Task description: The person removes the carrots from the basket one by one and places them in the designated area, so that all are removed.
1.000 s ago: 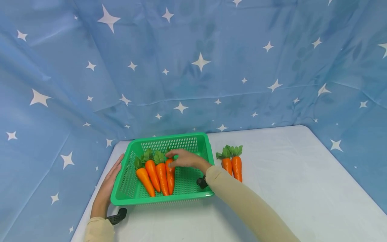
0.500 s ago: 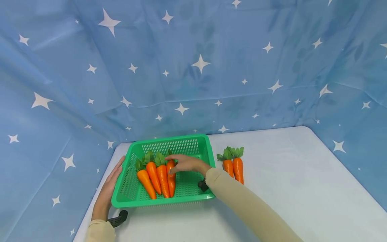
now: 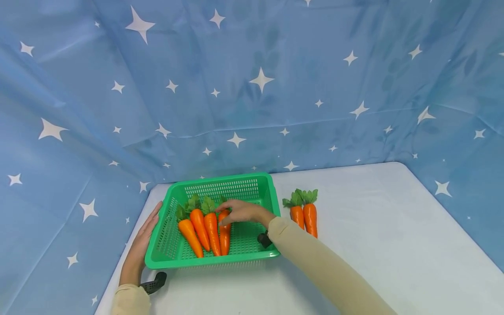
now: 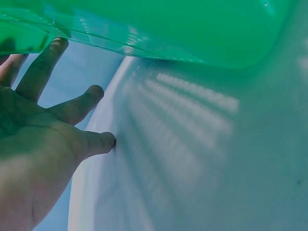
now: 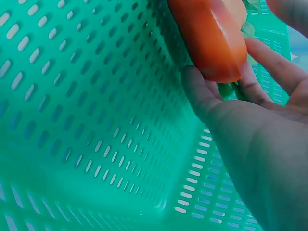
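Observation:
In the head view a green perforated plastic basket (image 3: 212, 259) holds several orange carrots with leafy green tops. My right hand (image 3: 245, 211) reaches inside over its right part and grips the rightmost carrot (image 3: 225, 240) near the leafy end. The right wrist view shows thumb and fingers either side of that carrot (image 5: 211, 43), whose leaves are mostly hidden. Left of it lie another carrot (image 3: 211, 227) and two more, side by side with tips toward me. My left hand (image 3: 140, 245) rests along the basket's left side, fingers extended; its fingertips (image 4: 58, 43) touch the green wall.
Two more carrots (image 3: 310, 216) lie on the white table (image 3: 374, 236) right of the basket, partly behind my right sleeve. A blue curtain (image 3: 252, 109) with white stars hangs behind and along both sides of the table.
The rightmost carrot has shifted slightly to the right in the basket, and my right hand sits a little lower over it. My left hand stays at the basket's side.

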A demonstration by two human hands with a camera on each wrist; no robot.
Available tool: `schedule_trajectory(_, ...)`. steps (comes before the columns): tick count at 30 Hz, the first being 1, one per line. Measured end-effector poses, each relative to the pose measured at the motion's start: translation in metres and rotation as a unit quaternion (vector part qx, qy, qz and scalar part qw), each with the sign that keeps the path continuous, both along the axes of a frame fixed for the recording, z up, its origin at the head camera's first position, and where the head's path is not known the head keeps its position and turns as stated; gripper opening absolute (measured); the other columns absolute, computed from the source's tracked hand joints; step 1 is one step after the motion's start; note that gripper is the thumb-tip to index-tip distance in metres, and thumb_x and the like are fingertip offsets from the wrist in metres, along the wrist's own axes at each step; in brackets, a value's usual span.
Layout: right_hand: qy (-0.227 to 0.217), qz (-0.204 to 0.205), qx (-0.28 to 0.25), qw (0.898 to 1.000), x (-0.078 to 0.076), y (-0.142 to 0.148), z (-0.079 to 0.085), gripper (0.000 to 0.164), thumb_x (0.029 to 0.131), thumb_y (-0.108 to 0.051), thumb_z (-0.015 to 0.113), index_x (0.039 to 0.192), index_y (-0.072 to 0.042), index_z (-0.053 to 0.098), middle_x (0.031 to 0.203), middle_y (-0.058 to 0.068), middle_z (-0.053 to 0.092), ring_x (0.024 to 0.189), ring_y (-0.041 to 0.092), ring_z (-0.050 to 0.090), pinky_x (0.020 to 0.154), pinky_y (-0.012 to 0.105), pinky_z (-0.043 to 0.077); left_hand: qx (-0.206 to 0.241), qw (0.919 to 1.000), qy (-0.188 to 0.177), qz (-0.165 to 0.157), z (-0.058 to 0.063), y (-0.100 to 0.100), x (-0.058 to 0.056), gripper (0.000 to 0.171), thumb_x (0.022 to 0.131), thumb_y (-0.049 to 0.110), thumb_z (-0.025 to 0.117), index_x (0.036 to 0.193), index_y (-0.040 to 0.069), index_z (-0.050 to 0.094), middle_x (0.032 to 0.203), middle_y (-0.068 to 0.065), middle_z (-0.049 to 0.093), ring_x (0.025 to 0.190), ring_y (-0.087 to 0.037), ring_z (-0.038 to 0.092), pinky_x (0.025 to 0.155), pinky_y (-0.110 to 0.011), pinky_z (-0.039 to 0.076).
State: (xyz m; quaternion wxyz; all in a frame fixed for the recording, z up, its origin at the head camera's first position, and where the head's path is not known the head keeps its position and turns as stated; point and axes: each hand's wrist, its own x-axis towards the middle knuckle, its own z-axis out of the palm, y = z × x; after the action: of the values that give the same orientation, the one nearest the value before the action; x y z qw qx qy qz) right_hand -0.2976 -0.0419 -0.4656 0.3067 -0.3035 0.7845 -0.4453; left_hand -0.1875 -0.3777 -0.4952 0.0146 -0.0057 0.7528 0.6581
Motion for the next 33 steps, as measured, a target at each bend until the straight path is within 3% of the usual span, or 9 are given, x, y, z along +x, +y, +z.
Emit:
schedule_trajectory(7,0.017,-0.017,-0.010,1.000,-0.0008,0.0008,0.0002,0.039,0.097,-0.019,0.077,0.134,-0.007,0.075,0.139,0.006,0.052,0.119,0.026,0.052,0.099,0.047,0.049,-0.002,1.0000,0.002,-0.001,-0.0005,-0.0001,-0.0003,0.061,0.118,0.046,0.034,0.174,0.032,0.015,0.180,-0.003,0.000,0.135,0.006,0.040,0.095,-0.016,0.051)
schedule_trajectory(14,0.032,-0.024,-0.019,0.999,-0.0022,-0.0010,0.0011,0.043,0.097,-0.014,0.079,0.139,-0.006,0.072,0.135,0.004,0.052,0.115,0.024,0.053,0.098,0.045,0.050,-0.003,1.0000,0.005,-0.003,0.0015,-0.0001,-0.0001,0.061,0.118,0.046,0.034,0.174,0.031,0.015,0.180,-0.003,-0.001,0.136,0.006,0.039,0.095,-0.016,0.050)
schedule_trajectory(20,0.058,-0.030,-0.024,0.998,-0.0009,-0.0023,0.0044,0.036,0.098,-0.005,0.074,0.134,-0.003,0.074,0.139,0.008,0.055,0.123,0.029,0.055,0.101,0.046,0.050,-0.001,1.0000,0.005,-0.003,0.0013,-0.0001,-0.0013,0.062,0.119,0.045,0.034,0.175,0.030,0.014,0.180,-0.004,-0.001,0.135,0.006,0.040,0.095,-0.016,0.050)
schedule_trajectory(25,0.057,-0.057,-0.031,0.996,0.0020,-0.0017,0.0070,0.033,0.098,-0.006,0.074,0.131,-0.002,0.075,0.148,0.012,0.056,0.132,0.034,0.053,0.101,0.047,0.051,0.006,1.0000,0.007,-0.003,-0.0004,-0.0007,-0.0018,0.062,0.119,0.045,0.034,0.175,0.028,0.014,0.180,-0.005,-0.001,0.134,0.004,0.043,0.094,-0.017,0.052)
schedule_trajectory(30,0.039,-0.085,-0.045,0.995,0.0014,-0.0014,0.0069,0.037,0.096,-0.009,0.077,0.132,-0.002,0.073,0.143,0.011,0.058,0.112,0.027,0.059,0.089,0.042,0.053,0.010,0.9999,0.008,-0.006,-0.0006,-0.0011,-0.0020,0.063,0.119,0.044,0.034,0.175,0.025,0.013,0.180,-0.005,0.000,0.133,0.004,0.045,0.094,-0.017,0.052)
schedule_trajectory(33,0.024,-0.093,-0.056,0.994,0.0001,-0.0017,0.0073,0.038,0.096,-0.008,0.078,0.133,-0.001,0.072,0.135,0.010,0.061,0.100,0.025,0.060,0.087,0.046,0.055,0.007,0.9999,0.005,-0.005,0.0010,-0.0008,-0.0027,0.062,0.119,0.044,0.034,0.175,0.027,0.014,0.180,-0.004,-0.001,0.132,0.004,0.045,0.093,-0.017,0.052)
